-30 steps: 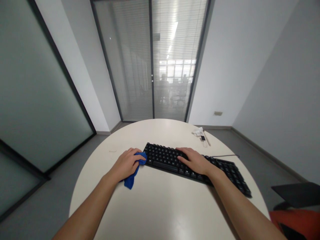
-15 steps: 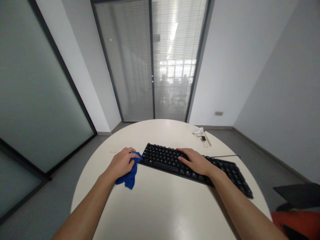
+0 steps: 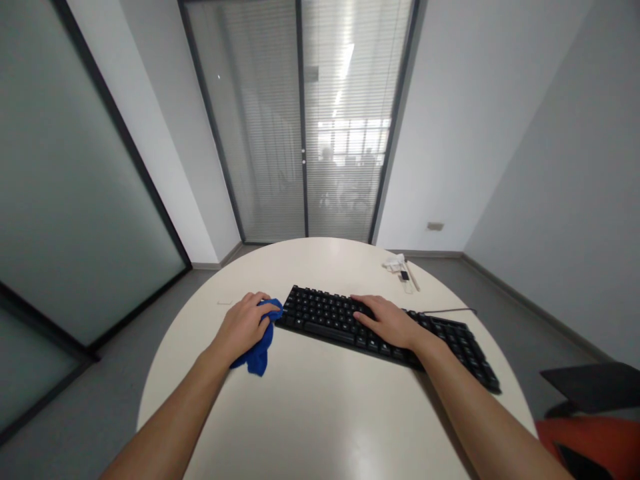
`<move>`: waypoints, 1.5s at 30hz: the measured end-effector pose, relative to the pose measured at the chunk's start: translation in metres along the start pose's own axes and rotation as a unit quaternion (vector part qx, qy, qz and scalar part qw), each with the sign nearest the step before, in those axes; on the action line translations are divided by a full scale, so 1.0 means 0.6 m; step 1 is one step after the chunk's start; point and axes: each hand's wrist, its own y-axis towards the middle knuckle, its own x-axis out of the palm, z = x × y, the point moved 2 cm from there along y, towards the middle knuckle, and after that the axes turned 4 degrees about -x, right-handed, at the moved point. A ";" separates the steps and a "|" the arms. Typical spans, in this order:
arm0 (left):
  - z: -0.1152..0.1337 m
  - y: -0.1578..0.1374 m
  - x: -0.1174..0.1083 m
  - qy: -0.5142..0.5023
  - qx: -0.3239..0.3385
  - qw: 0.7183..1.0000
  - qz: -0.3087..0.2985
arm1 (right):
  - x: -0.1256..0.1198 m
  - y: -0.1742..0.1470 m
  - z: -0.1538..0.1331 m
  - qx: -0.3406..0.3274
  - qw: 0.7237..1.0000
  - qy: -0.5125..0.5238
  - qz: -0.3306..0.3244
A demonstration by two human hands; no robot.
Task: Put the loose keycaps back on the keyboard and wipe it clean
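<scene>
A black keyboard lies at a slant across the round table, its number pad toward the right. My left hand is closed on a crumpled blue cloth at the keyboard's left end. Part of the cloth sticks out by the fingertips at that edge, and the rest trails onto the tabletop below the palm. Over the keyboard's middle-right keys lies my right hand, palm down. Its fingers stretch to the far edge and the thumb is spread apart on the keys. That hand and forearm hide some of the keys.
On the white round table, a crumpled white wrapper, a small black item and a pale stick lie at the far right. A thin cable runs behind the keyboard. A red-and-black chair stands at the right.
The view has shifted very slightly. Both hands keep almost the same places, the left with the cloth at the keyboard's left end and the right on the keys.
</scene>
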 end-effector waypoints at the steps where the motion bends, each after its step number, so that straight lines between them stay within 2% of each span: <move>1: 0.008 0.000 0.000 0.001 0.015 1.000 0.013 | 0.000 0.000 0.000 0.000 1.000 0.000 -0.001; 4: 0.048 0.001 0.004 -0.011 0.083 0.996 0.042 | 0.001 0.000 0.001 0.001 1.000 -0.001 -0.004; 9: 0.112 0.000 0.031 0.005 0.167 0.986 0.023 | 0.004 0.000 0.005 -0.002 1.000 -0.009 -0.003; 13: 0.115 0.002 0.037 -0.004 0.165 0.986 0.000 | 0.005 0.000 0.006 -0.004 1.000 -0.011 -0.005; 18: 0.108 0.001 0.029 0.001 0.149 0.988 0.034 | 0.007 0.000 0.008 -0.002 1.000 -0.009 -0.009; 22: 0.130 -0.003 0.035 0.003 0.207 0.974 0.087 | 0.007 0.001 0.007 -0.002 1.000 -0.008 -0.011; 25: 0.153 -0.004 0.047 0.016 0.282 0.957 0.069 | 0.006 0.002 0.005 -0.001 1.000 -0.011 -0.010; 27: 0.162 -0.002 0.054 0.028 0.303 0.952 0.046 | 0.005 0.002 0.003 0.000 1.000 -0.010 -0.009; 31: 0.150 0.001 0.053 0.021 0.279 0.960 0.022 | 0.004 0.002 0.002 0.002 1.000 -0.009 -0.012; 36: 0.102 0.002 0.030 -0.013 0.226 0.974 0.013 | 0.002 0.001 0.000 0.005 1.000 -0.003 -0.013; 42: 0.062 0.010 0.015 -0.030 0.167 0.981 0.096 | 0.000 0.002 -0.004 0.007 1.000 -0.006 -0.020; 45: 0.066 0.015 0.024 -0.021 0.156 0.984 0.077 | -0.001 0.002 -0.005 0.007 1.000 -0.007 -0.020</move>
